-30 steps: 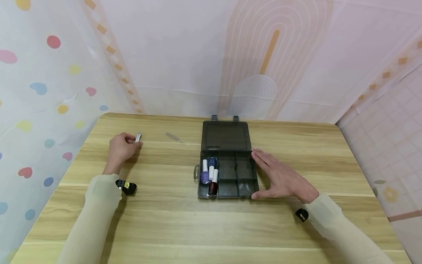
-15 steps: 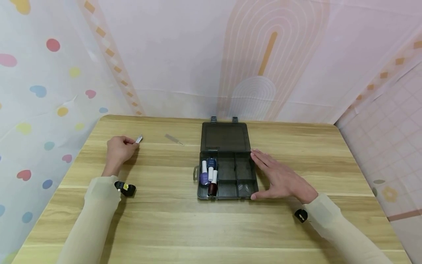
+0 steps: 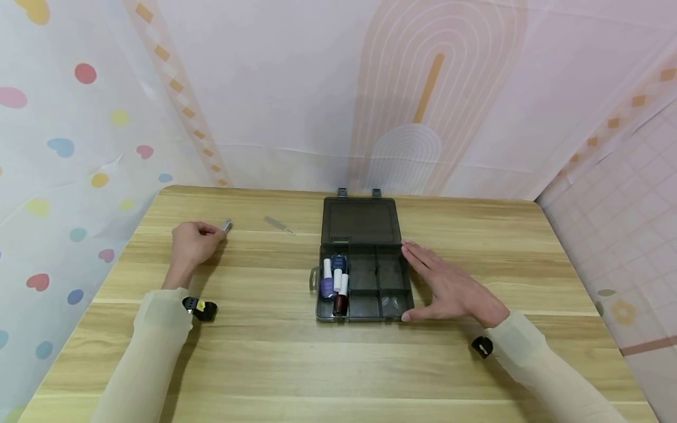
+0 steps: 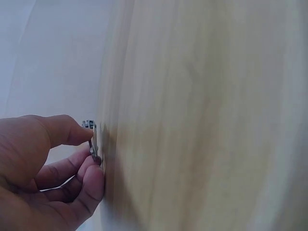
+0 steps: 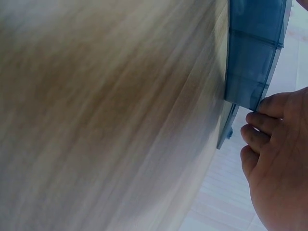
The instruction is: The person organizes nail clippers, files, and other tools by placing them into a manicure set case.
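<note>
My left hand (image 3: pixel 193 244) pinches a small silver nail clipper (image 3: pixel 227 225) between thumb and fingers, low over the left side of the table. The left wrist view shows the clipper (image 4: pixel 93 139) close to the wood. At the centre lies a dark see-through compartment box (image 3: pixel 365 276), its lid (image 3: pixel 362 220) folded back. My right hand (image 3: pixel 449 285) rests along the box's right side with the fingers extended. In the right wrist view its fingertips meet the box's corner. A purple polish bottle (image 3: pixel 327 286), a dark red one (image 3: pixel 341 302) and a blue one (image 3: pixel 339 261) fill the left compartment.
A thin flat tool with a grey handle (image 3: pixel 277 224) lies between the left hand and the box. Small clear pieces (image 3: pixel 390 302) sit in the front right compartment. Behind the wooden table (image 3: pixel 328 376) rises a patterned wall covering (image 3: pixel 285 94).
The nail clipper has tilted over to the right in my left fingers, and that hand sits slightly lower in the view. My right hand stays at the box.
</note>
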The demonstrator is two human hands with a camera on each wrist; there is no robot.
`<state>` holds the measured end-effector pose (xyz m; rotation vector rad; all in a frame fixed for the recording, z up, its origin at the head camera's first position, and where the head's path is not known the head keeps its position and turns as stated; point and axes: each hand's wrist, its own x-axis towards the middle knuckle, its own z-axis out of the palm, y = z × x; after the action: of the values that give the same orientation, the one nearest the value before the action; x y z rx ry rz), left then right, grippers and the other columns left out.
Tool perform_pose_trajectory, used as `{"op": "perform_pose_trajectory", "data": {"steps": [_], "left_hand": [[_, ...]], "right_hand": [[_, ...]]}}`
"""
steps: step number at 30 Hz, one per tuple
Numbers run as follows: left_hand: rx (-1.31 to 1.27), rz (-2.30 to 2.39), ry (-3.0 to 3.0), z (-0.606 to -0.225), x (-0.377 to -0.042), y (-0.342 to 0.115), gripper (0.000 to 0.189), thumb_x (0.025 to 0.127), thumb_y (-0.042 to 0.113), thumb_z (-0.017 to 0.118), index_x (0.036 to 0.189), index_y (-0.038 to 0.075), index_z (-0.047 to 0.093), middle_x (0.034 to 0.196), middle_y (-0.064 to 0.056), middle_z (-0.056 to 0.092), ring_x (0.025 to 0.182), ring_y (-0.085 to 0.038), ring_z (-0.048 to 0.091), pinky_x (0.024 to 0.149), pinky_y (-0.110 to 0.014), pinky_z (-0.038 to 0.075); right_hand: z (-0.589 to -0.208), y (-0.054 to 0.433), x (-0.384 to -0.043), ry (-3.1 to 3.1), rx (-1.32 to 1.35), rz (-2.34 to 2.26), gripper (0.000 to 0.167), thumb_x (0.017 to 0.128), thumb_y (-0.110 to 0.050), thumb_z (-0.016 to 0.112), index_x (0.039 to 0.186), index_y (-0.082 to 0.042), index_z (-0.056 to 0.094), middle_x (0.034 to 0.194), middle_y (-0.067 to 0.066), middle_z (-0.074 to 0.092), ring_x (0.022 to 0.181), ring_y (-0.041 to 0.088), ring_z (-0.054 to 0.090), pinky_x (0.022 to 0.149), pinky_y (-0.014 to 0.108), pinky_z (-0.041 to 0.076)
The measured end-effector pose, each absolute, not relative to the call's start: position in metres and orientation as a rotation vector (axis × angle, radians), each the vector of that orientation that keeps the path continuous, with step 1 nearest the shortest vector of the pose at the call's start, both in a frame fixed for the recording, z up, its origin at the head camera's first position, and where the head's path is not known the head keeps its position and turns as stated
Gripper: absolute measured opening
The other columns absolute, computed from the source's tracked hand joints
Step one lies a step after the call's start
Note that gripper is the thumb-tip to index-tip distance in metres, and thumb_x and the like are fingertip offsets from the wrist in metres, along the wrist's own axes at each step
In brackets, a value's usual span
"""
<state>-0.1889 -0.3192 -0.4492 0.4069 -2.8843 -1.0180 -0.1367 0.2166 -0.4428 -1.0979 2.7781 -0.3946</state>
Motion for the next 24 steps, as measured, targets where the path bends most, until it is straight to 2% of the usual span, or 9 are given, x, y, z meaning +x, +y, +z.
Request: {"op": "perform_pose_trajectory", "data": {"steps": [6,24], "left_hand": [[0.345,-1.017,-2.870,-0.447,-0.184,-0.311,0.030,0.095,0.025,0.068,0.102,-0.003,0.077,0.095,-0.019,0.074,0.075,-0.018,0.059,0.058,-0.023,0.048],[0.178,-1.190,-2.785,-0.442,-0.179,-0.284,0.025,0.096,0.024,0.067,0.102,0.001,0.076,0.092,-0.017,0.073,0.065,-0.013,0.060,0.052,-0.025,0.052]], "right_hand": [[-0.442,0.217,-0.137,2.783,-1.099,-0.400,0.128,0.077,-0.079,0.070,0.164,-0.003,0.017,0.174,0.011,0.013,0.159,0.034,0.019,0.125,0.053,0.031],[-0.444,0.218,-0.141,2.786,-1.120,-0.426,0.127,0.077,-0.077,0.072,0.163,-0.002,0.018,0.173,0.012,0.015,0.158,0.033,0.021,0.123,0.052,0.033]]}}
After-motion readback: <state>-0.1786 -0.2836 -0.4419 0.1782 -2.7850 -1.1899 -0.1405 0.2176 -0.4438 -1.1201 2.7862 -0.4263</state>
